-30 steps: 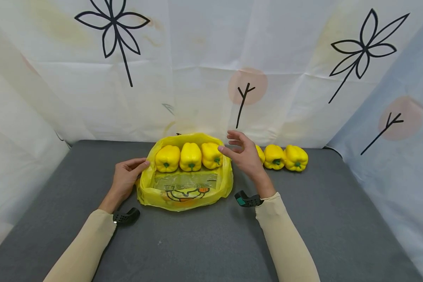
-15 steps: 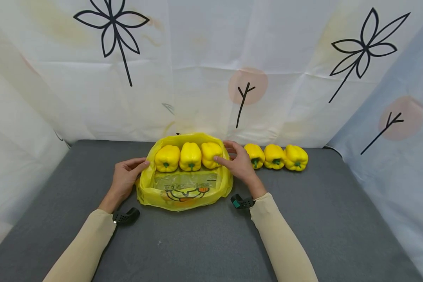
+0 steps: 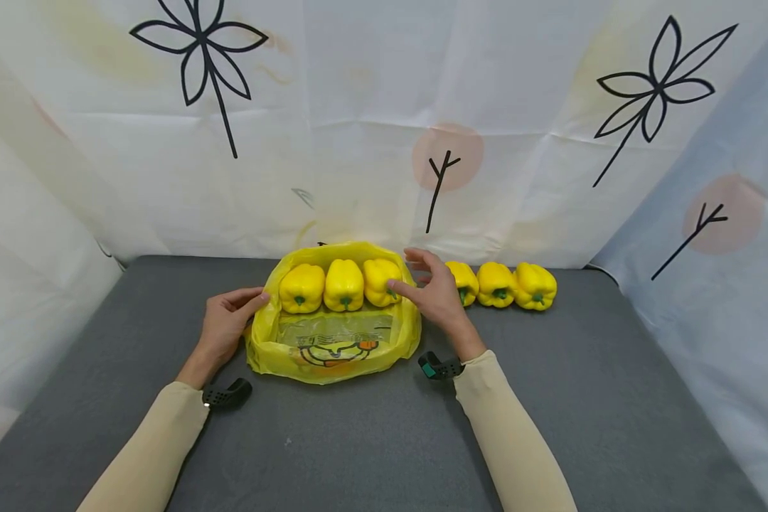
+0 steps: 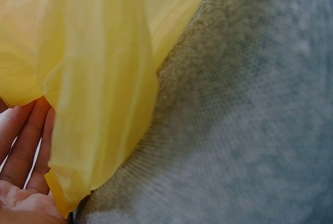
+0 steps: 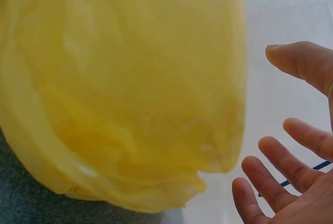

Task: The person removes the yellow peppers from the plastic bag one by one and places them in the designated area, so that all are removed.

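A yellow plastic bag (image 3: 333, 366) lies on the dark table with its mouth spread wide. Three yellow bell peppers (image 3: 344, 284) sit in a row at the back inside it. My left hand (image 3: 227, 323) holds the bag's left rim, thumb over the edge and fingers on the outside; in the left wrist view its fingers (image 4: 23, 146) are partly behind the plastic. At the right rim hovers my right hand (image 3: 438, 295), thumb and fingers spread. The right wrist view shows those fingers (image 5: 276, 182) apart from the bag, with nothing between them.
Outside the bag, to the right of my right hand, three more yellow bell peppers (image 3: 496, 284) stand in a row near the back of the dark table (image 3: 358, 448). A white printed cloth (image 3: 358, 142) hangs behind the table and along its sides.
My right hand has come down and left to the bag's right rim, then its fingers have lifted slightly. My left hand stays at the left rim. The peppers have not moved.
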The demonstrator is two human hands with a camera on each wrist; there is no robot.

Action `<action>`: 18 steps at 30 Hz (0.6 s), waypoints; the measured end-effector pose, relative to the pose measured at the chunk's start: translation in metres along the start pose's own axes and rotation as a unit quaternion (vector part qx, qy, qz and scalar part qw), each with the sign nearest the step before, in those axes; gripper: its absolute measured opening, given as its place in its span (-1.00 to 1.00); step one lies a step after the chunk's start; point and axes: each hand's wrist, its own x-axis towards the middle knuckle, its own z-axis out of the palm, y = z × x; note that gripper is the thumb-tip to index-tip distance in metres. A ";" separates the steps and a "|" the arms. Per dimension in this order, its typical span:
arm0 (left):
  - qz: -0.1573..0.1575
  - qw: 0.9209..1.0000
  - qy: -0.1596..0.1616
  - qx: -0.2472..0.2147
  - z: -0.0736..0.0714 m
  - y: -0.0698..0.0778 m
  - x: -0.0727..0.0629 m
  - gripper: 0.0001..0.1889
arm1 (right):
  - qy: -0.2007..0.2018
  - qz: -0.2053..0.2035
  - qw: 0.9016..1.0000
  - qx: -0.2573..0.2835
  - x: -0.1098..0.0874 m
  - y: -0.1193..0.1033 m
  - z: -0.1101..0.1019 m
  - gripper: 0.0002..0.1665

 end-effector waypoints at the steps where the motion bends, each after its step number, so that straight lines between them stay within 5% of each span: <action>1: 0.000 1.000 0.000 -0.001 0.000 0.000 0.000 -0.54 | 0.001 -0.003 1.000 -0.001 0.000 -0.001 0.000 -0.21; 18: 0.013 1.000 -0.001 -0.009 -0.001 -0.002 -0.001 -0.58 | -0.046 -0.044 0.998 -0.018 0.006 -0.011 0.009 -0.17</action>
